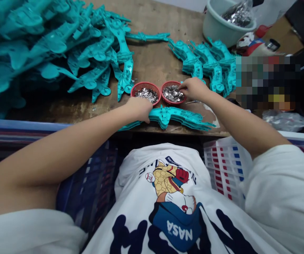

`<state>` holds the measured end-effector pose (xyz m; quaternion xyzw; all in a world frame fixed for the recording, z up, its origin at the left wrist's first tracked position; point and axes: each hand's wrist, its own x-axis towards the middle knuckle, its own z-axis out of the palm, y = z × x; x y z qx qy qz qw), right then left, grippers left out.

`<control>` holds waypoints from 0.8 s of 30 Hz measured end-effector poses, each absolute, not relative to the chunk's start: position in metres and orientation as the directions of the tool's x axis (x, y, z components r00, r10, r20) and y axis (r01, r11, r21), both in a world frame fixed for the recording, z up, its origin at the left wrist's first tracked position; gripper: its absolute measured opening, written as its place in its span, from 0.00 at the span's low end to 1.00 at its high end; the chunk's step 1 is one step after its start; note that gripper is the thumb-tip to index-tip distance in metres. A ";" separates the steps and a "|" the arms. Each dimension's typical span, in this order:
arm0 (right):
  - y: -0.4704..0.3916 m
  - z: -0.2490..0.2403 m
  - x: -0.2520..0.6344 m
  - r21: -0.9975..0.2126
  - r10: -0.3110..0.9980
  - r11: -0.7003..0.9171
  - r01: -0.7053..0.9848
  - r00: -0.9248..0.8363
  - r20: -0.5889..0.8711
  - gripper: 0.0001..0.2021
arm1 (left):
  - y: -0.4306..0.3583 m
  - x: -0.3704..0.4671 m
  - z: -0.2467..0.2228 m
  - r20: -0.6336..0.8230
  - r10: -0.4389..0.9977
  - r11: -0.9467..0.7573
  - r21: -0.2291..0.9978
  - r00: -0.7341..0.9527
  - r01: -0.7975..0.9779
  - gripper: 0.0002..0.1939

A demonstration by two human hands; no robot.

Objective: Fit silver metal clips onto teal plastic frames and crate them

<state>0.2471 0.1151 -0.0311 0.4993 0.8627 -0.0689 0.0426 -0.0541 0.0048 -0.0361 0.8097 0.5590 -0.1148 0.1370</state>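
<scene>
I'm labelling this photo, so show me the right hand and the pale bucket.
Right hand (pixel 193 88): head view, on the back of the hand.
Pale bucket (pixel 220 33): head view, on its outer wall.

Bench (pixel 152 63): brown wood top, stained, with scattered dark specks.
Wall (pixel 191 4): pale, plain; narrow strip visible beyond the far bench edge.
Blue rim (pixel 22 124): along the near bench edge, left.
Blue crate (pixel 88 183): slatted, below bench height, in shadow.
White crate (pixel 240 148): slatted, right; red and blue show through.
Cardboard (pixel 284 37): brown, far right, amid dark clutter.
Light: diffuse; bench top lit, space underneath dark.
</scene>
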 end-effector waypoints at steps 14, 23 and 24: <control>0.145 -0.062 0.232 0.080 0.687 0.717 0.693 -0.682 -0.248 0.24 | -0.008 -0.037 0.011 -0.561 0.802 -0.355 -0.168 0.207 0.920 0.30; 0.152 -0.064 0.243 0.004 0.746 0.656 0.755 -0.647 -0.157 0.23 | -0.001 -0.051 -0.012 -0.489 0.837 -0.309 -0.054 0.245 0.949 0.33; 0.152 -0.065 0.245 -0.010 0.739 0.663 0.748 -0.657 -0.147 0.23 | 0.000 -0.052 -0.016 -0.465 0.841 -0.313 0.002 0.278 0.950 0.34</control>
